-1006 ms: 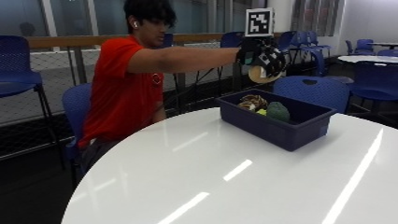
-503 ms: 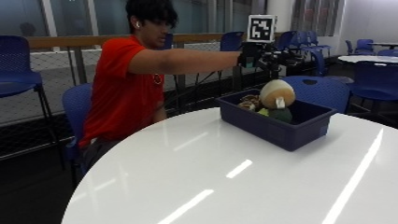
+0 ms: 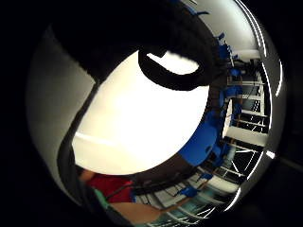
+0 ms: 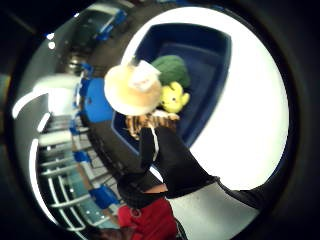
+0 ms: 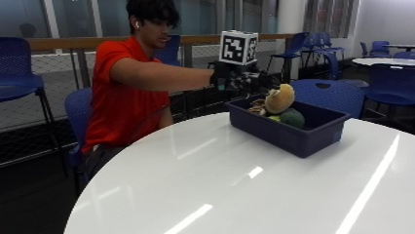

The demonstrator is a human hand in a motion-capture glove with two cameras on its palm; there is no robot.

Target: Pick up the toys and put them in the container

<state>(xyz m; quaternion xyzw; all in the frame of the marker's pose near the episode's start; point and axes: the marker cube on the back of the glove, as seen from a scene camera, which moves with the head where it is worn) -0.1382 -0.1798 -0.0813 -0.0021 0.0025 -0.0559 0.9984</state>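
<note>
Hands: the gloved right one [image 5: 243, 80] hovers at arm's length beside the blue container [image 5: 285, 129] on the desk [image 5: 214, 180], fingers relaxed, holding nothing. Tan round toy [image 5: 279, 99] sits upright atop the container's pile.

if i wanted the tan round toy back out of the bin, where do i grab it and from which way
Grip the tan round toy around its domed upper half, coming straight down from above. It sits highest in the blue container, on the other toys, so its top is exposed while the walls block its sides.

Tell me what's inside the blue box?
The blue box holds a tan round toy on top, a green toy, a yellow toy and a striped toy. Anything underneath is hidden.
</note>
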